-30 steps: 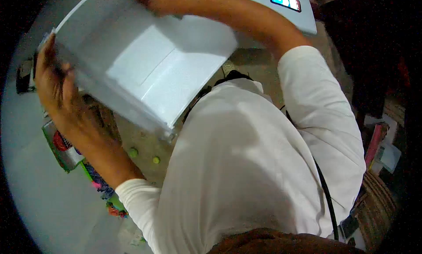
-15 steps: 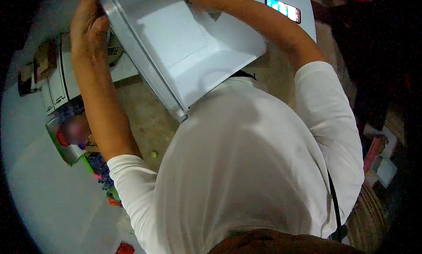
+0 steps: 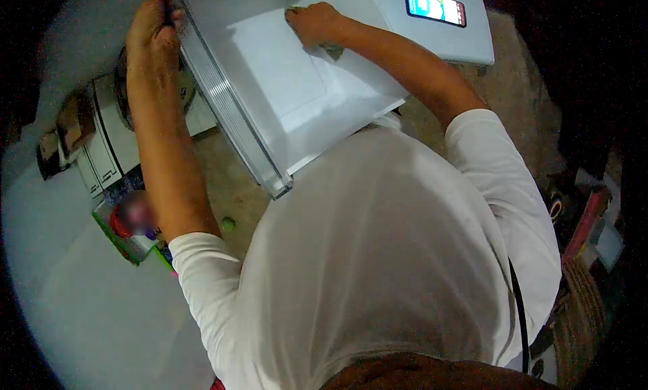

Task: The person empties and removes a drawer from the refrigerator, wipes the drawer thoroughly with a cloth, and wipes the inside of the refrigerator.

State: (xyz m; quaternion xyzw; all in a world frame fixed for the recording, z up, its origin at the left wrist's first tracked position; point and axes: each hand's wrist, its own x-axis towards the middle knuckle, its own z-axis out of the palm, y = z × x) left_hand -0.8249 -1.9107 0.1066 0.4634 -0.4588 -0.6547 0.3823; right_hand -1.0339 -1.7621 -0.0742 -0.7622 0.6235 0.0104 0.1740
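Note:
A white plastic drawer (image 3: 266, 69) with a ridged clear front edge (image 3: 226, 96) is tilted against my body. My left hand (image 3: 154, 31) grips the far upper end of that clear edge, thumb on the inner side. Inside the drawer, my right hand (image 3: 317, 24) is closed on a crumpled greenish cloth (image 3: 332, 50), which shows below the palm and by the fingertips. That hand presses near the drawer's floor, towards its right wall.
A lit phone (image 3: 435, 8) lies on a white surface (image 3: 466, 42) at the upper right. On the floor to the left is a small green ball-like thing (image 3: 228, 225). White cabinets (image 3: 101, 160) and a person (image 3: 137, 214) are further left. Cardboard (image 3: 577, 316) stands at the lower right.
My right hand has come down further into view inside the drawer, with the cloth in it. The drawer and my left hand have shifted slightly right and down in view.

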